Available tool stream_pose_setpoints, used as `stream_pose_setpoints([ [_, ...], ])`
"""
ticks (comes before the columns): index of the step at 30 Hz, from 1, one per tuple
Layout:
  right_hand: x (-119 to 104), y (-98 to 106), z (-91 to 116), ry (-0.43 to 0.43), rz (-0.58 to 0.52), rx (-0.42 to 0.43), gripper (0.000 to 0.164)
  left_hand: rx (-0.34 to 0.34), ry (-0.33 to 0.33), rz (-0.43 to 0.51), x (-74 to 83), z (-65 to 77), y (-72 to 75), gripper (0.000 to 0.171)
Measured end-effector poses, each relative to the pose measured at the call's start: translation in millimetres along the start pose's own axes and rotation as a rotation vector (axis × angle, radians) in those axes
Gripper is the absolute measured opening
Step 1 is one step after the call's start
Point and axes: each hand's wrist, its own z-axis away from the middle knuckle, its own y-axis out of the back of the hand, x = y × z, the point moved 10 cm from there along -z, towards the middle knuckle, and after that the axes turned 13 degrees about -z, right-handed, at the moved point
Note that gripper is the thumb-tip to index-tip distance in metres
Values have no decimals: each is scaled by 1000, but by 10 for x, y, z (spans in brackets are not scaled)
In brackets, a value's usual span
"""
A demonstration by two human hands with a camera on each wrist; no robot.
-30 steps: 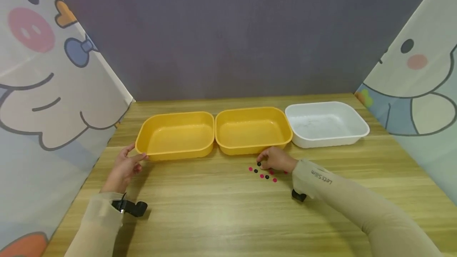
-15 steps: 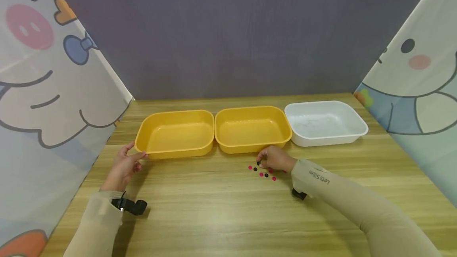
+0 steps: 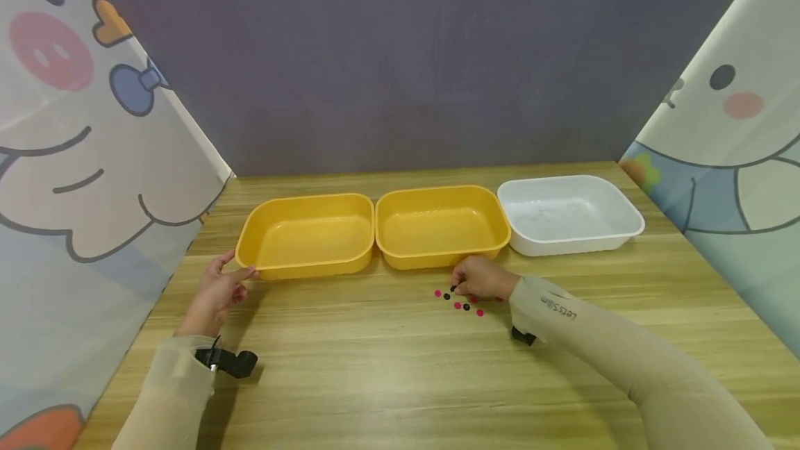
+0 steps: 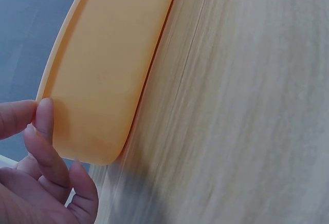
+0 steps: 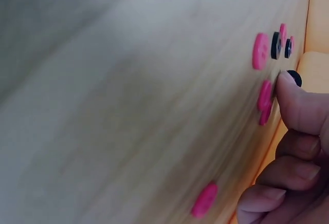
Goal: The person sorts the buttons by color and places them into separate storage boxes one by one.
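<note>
My left hand holds the near left corner of the left yellow tray, with thumb and fingertips at the rim; in the left wrist view, the fingers meet the end of that tray. In front of the middle yellow tray, my right hand pinches a black button between thumb and forefinger, just at the tabletop. Around it lie several pink buttons and black buttons, flat on the wood. The right hand partly hides some of them in the head view.
A white tray stands to the right of the yellow trays, all in one row along the back of the wooden table. A grey wall rises behind, and cartoon-printed cloths hang at both sides.
The right hand's fingertips have dipped very slightly with the black button. My left hand stays at the tray's corner, and the trays have not moved.
</note>
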Motion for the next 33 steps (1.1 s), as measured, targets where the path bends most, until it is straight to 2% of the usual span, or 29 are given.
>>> stream_pose_setpoints([
  [7,-29,30,38,3,-35,-17,18,4,-3,17,33,9,1,78],
  [16,-73,54,83,13,-28,0,15,-9,-18,14,49,6,-6,78],
  [24,-89,99,122,47,-125,32,12,-12,-22,-8,57,3,-6,79],
  [30,-160,43,167,101,-135,40,11,-1,-8,2,25,-8,-3,78],
  [33,-207,48,227,100,-171,41,12,-8,-7,10,16,-28,-28,78],
])
